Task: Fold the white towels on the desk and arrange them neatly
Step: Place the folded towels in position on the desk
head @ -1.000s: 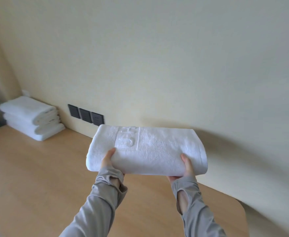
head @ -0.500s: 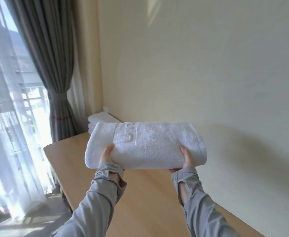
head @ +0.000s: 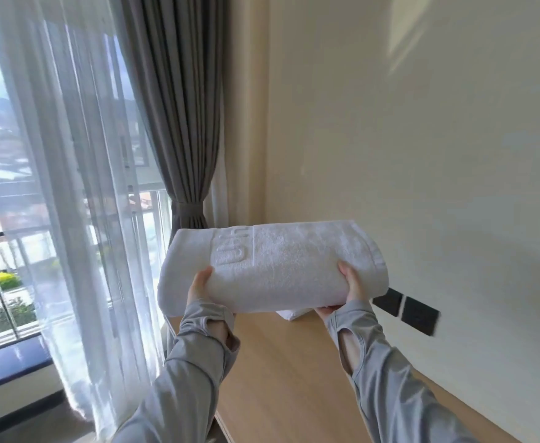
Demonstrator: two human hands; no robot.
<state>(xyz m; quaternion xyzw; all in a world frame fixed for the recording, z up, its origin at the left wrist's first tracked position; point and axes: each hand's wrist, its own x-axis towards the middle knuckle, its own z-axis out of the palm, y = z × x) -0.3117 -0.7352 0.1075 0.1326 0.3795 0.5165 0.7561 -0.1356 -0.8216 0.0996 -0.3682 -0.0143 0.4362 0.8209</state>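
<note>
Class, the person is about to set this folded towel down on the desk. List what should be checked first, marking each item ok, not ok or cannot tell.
1. Left hand and right hand grip the folded towel near its ends: ok.
2. Fold tidy, no loose flap hanging: ok.
3. Towel held clear above the desk: ok.
4. Towel pile in full sight: not ok, only a corner shows under the held towel.
5. Pile's top level: cannot tell.

Folded white towel (head: 281, 266) between both hands
</note>
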